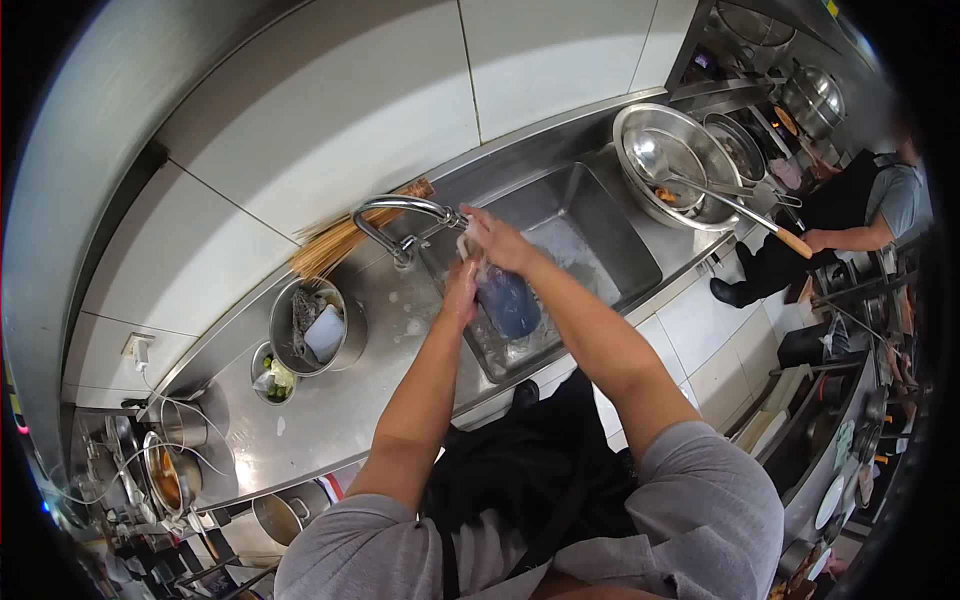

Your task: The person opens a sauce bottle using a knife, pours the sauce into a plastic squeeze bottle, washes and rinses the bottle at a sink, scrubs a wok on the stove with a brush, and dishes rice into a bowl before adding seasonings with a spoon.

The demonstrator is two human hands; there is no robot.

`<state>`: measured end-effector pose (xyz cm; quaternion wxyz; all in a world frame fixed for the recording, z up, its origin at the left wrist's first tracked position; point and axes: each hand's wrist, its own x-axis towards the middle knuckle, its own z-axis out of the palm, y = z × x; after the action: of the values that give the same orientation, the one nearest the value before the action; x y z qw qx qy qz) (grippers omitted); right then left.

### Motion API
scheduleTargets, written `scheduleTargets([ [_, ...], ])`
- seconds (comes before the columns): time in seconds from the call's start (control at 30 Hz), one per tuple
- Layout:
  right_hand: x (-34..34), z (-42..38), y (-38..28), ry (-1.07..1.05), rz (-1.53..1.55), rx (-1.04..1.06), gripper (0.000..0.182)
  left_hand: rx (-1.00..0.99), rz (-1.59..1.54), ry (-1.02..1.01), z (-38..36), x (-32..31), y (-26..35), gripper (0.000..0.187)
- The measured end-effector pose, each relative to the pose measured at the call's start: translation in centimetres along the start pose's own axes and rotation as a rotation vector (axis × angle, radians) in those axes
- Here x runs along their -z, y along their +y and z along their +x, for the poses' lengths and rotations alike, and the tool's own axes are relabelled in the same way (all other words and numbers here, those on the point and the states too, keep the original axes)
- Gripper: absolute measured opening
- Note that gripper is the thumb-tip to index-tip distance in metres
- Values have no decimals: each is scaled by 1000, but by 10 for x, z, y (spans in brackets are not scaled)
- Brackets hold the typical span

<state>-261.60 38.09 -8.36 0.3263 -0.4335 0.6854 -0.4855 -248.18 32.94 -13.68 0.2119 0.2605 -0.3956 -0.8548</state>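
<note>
A translucent plastic bag (508,302) with something bluish and dark in it hangs over the sink (613,232). My left hand (461,291) is closed on the near-left side of the bag's top. Right under the spout of the chrome faucet (408,203), my right hand (496,243) grips the bag's gathered upper end. Both hands look wet. Some shiny wet film or water shows below the bag, against the sink bottom.
Left of the faucet lie a bamboo brush (340,240), a metal pot (283,340) with a cloth and scrubber, and a small bowl (262,385) of greens. On the right, a large steel basin (630,130) holds a ladle. A person (860,215) stands beyond it.
</note>
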Motion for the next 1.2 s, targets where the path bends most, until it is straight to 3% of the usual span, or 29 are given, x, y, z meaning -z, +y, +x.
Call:
scheduleTargets([
  [0.07,7,17,7,-77,172,29,61,26,2,-20,-4,-6,0,55],
  [0.13,13,26,9,-332,609,-184,61,59,-5,-57,-6,-15,6,53],
  [0.17,13,26,9,-332,606,-183,61,57,-6,-59,-5,-21,9,53],
  [0.23,9,22,11,-134,505,-142,59,-210,52,41,-1,-30,14,51],
  [0.27,3,21,23,-135,503,-143,59,-211,50,41,9,-22,8,51],
  [0.33,-15,10,45,75,113,12,59,-212,292,287,27,-6,-1,51],
  [0.37,-27,-3,47,75,109,9,59,-209,287,285,31,-6,1,51],
  [0.43,-53,-29,48,456,-63,120,53,-275,313,383,38,-11,6,50],
  [0.57,-50,-52,40,562,-157,276,46,-228,579,237,38,-32,18,54],
  [0.67,-28,-43,38,619,-115,107,32,-401,841,159,45,-30,5,48],
  [0.73,-14,-34,40,481,0,-185,26,-486,973,118,45,-29,6,49],
  [0.8,-25,-28,63,513,-39,-67,24,-433,1194,133,35,-33,19,64],
  [0.9,-40,-25,71,354,184,31,25,-342,1079,89,30,-44,36,58],
  [0.97,-43,-27,48,425,425,-151,24,-285,1012,91,28,-40,43,55],
  [1.07,-41,-12,33,527,300,-46,21,-393,1058,11,34,-20,39,49],
  [1.13,-42,-4,24,530,220,-31,20,-508,868,121,28,-12,28,49],
  [1.2,-45,0,16,533,141,-14,19,-495,823,211,25,-3,5,51],
])
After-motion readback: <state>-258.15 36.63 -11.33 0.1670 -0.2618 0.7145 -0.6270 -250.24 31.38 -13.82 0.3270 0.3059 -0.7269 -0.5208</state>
